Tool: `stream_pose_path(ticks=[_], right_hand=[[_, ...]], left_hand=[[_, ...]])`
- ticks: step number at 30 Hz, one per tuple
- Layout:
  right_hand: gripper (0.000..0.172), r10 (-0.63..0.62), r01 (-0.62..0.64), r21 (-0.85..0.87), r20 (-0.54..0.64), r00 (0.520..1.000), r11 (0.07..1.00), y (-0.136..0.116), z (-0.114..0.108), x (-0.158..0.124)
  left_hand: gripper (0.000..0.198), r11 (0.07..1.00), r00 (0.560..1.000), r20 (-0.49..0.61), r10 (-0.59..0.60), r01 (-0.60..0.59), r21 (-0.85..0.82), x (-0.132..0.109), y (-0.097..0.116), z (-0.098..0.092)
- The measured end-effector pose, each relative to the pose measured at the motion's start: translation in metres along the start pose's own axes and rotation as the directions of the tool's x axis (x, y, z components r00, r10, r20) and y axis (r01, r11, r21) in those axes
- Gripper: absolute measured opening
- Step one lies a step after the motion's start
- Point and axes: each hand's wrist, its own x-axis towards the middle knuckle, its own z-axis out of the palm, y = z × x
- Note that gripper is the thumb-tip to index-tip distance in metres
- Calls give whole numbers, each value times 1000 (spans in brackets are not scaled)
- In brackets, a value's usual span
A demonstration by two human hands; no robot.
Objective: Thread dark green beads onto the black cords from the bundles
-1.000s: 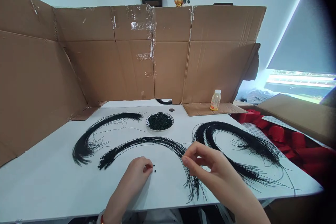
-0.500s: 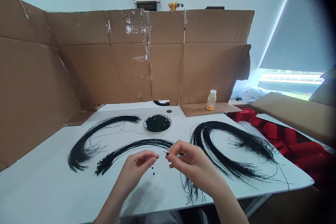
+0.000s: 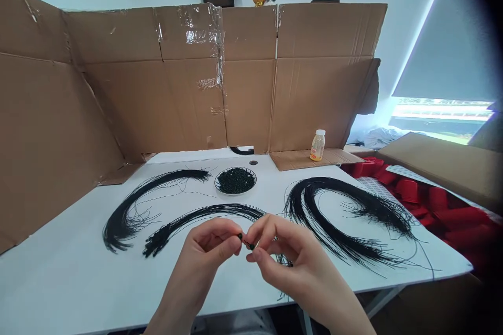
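Note:
My left hand (image 3: 208,245) and my right hand (image 3: 279,254) meet above the white table (image 3: 70,282), their fingertips nearly touching. The left thumb and forefinger pinch a tiny black bead (image 3: 239,236). The right fingers pinch another black bead (image 3: 251,246), and a thin cord may run from it, too fine to tell. Under my hands lies a curved bundle of black cords (image 3: 204,213), with its knotted ends to the left. Further black cord bundles lie to the left (image 3: 129,214) and right (image 3: 346,220). A white plate of black beads (image 3: 236,180) sits beyond them.
Taped cardboard panels (image 3: 173,89) stand along the table's far and left sides. A small juice bottle (image 3: 317,145) stands on a cardboard flap at the back right. Red cups (image 3: 408,191) fill an open box beyond the table's right edge.
My hands have come closer together, and the beads they pinch now almost touch. The view has shifted slightly. The loose beads seen earlier on the table no longer show.

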Motion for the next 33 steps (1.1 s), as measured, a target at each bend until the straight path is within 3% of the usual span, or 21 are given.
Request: stream_pose_path(ticks=[9, 18, 30, 33], right_hand=[[21, -33, 33, -36, -4, 999, 999, -1, 0, -3], [26, -40, 41, -52, 19, 999, 998, 2, -2, -3], [27, -70, 71, -62, 18, 997, 996, 1, -4, -4], [26, -69, 70, -67, 17, 997, 995, 0, -3, -4]], left_hand=[[18, 996, 996, 26, 88, -87, -30, 0, -3, 0], [13, 985, 971, 167, 170, -174, 8, 0, -1, -5], [13, 981, 968, 171, 184, -191, 25, -1, 2, -3], [11, 984, 978, 116, 173, -176, 10, -4, 2, 2]])
